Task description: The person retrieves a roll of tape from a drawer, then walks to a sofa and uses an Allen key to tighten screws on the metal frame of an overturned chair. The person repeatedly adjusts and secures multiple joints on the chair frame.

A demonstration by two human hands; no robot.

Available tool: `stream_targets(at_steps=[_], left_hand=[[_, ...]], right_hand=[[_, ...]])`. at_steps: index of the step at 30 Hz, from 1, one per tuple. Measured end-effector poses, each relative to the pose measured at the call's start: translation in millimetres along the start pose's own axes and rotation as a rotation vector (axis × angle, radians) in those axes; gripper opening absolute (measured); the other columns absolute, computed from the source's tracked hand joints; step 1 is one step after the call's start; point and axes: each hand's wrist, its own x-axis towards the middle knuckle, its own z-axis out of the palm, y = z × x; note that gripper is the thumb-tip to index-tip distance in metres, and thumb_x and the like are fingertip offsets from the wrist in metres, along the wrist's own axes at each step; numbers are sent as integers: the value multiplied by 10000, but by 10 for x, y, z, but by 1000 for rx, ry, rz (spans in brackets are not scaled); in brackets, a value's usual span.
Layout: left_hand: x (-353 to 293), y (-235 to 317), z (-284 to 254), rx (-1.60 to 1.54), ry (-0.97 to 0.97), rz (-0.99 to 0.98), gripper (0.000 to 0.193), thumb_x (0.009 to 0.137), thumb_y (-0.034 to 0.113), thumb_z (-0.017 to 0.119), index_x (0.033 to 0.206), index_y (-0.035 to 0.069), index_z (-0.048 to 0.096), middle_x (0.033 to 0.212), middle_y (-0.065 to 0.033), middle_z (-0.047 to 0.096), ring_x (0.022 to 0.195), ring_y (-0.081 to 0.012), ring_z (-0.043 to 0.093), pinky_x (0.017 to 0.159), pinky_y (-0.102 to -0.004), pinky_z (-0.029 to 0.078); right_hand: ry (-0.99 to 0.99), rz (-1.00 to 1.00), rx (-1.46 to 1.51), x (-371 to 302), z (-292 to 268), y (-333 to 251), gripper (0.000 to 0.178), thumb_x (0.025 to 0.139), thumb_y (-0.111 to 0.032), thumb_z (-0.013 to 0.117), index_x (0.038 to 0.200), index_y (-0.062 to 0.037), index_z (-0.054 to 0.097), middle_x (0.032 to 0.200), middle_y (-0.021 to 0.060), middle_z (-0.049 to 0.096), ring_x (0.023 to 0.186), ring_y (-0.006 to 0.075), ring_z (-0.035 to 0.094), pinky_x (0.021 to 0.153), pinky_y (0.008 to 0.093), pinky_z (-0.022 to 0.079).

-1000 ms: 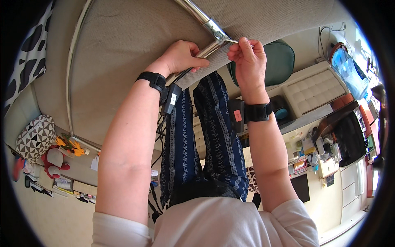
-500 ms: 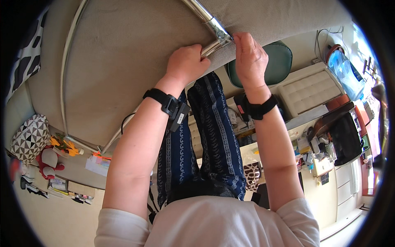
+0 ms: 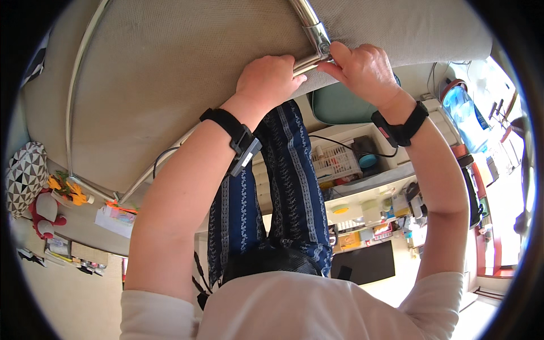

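A frame of shiny metal tubes [image 3: 309, 17] lies on a taupe padded surface [image 3: 170, 68]. Two tubes meet at a metal corner joint [image 3: 322, 48] with a bolt-like fitting. My left hand [image 3: 267, 80] is wrapped round the short tube just left of this joint. At the joint's right side is my right hand [image 3: 367, 72], its thumb and forefinger closed close against the metal. Whatever sits between those fingertips is too small or hidden to make out. Each of my wrists wears a black strap with a small device.
A green stool seat [image 3: 345, 105] is beyond the surface's edge, below my right hand. Right of my legs stand a white basket [image 3: 334, 161] and cluttered shelves. A blue water jug [image 3: 462, 105] is far right. Left are a patterned cushion [image 3: 25, 178] and red plush toy [image 3: 42, 212].
My right hand has turned and shifted right, its elbow swinging outward. The corner joint sits slightly further right. My left hand keeps its hold on the tube, and the whole view has shifted.
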Motion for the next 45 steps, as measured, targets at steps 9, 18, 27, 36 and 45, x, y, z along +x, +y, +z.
stream_targets(at_steps=[9,18,27,36,45], left_hand=[[-10,-156,-72,-24,-24,83,385,923,396,653,948,12,665,849,-215,702,830,-378,693,777,-471,550],[19,-123,-82,-16,-35,54,314,928,326,649,957,16,685,846,-196,711,820,-365,698,771,-463,560],[127,-14,74,46,15,30,438,896,436,671,927,-1,658,814,-232,691,790,-401,688,739,-489,552],[144,189,63,111,-26,-11,376,916,399,655,965,28,677,906,-211,714,882,-384,696,813,-473,555],[184,245,148,85,0,18,419,889,409,689,933,-7,665,861,-227,705,860,-409,684,786,-493,544]], right_hand=[[-170,-164,48,194,-49,102,313,955,-398,627,884,-111,526,532,81,569,495,291,616,468,366,500],[-317,-296,18,363,-152,238,258,948,-365,629,913,-123,550,594,96,606,567,303,647,530,410,500],[-294,-490,-109,348,-151,492,262,887,-378,683,893,-144,566,611,42,633,609,255,650,636,372,492],[425,808,186,-97,244,-387,505,694,-412,866,1008,-104,617,1105,106,533,1094,343,472,924,443,356],[1070,1345,957,144,521,-671,473,798,-62,761,1208,20,539,1050,88,554,915,181,551,858,320,492]])
